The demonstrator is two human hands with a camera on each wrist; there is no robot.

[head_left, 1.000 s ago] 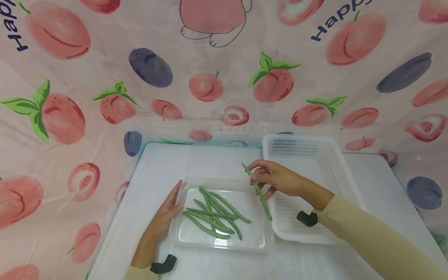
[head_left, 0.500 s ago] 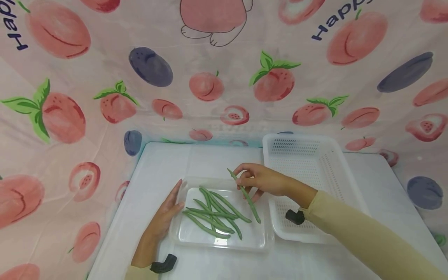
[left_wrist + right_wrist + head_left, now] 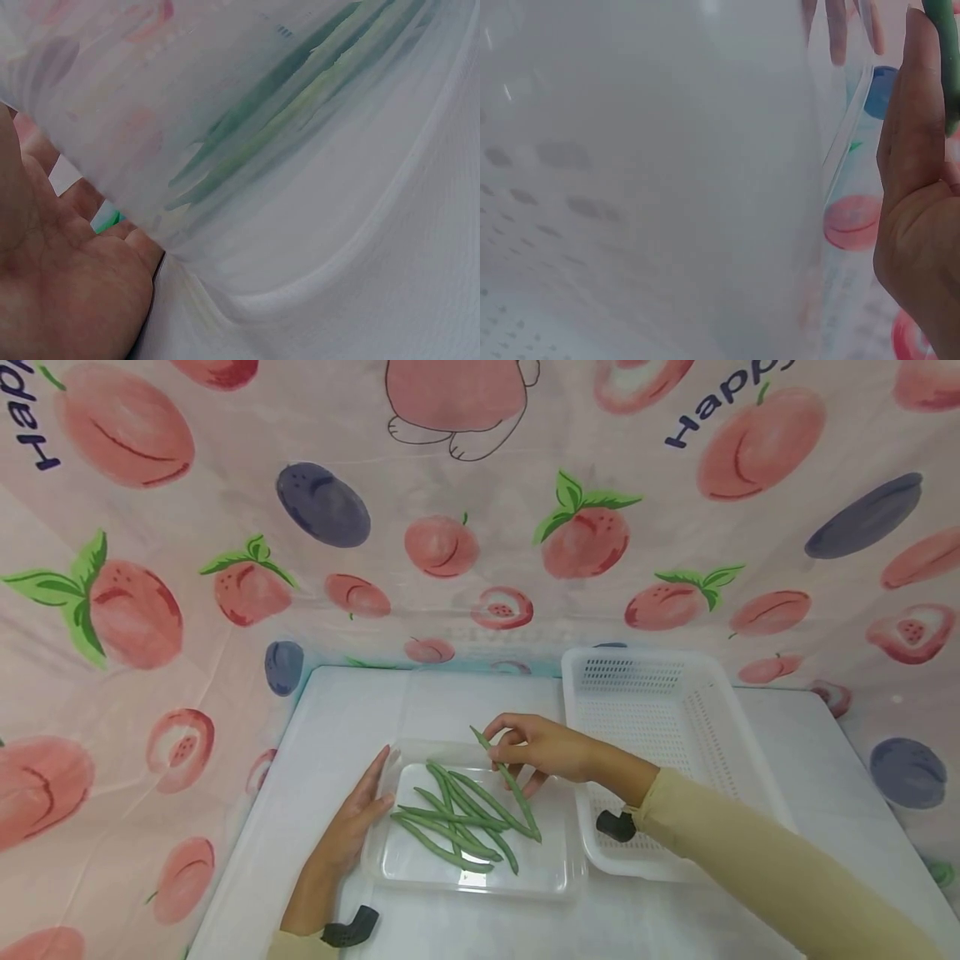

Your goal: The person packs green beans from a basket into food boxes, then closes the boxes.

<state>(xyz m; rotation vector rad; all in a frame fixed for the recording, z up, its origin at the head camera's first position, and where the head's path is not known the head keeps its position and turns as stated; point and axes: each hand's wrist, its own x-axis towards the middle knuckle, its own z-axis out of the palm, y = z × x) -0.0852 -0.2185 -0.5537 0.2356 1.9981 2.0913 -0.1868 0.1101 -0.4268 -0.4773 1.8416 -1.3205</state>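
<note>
My right hand pinches one green bean between thumb and fingers, over the right part of a clear plastic container. The bean slants, its lower tip overlapping the pile in the head view. Several green beans lie loosely crossed on the container's bottom. My left hand rests against the container's left side, fingers extended along the wall and thumb at the rim. In the left wrist view, the palm is beside the translucent wall, with beans showing through it.
A white perforated basket stands on the white table, right beside the container and under my right forearm. A fruit-printed cloth hangs behind the table and at its sides. Each wrist wears a black device.
My right hand has moved left with the green bean, from the basket's edge to over the container. The left hand and the piled beans have stayed put.
</note>
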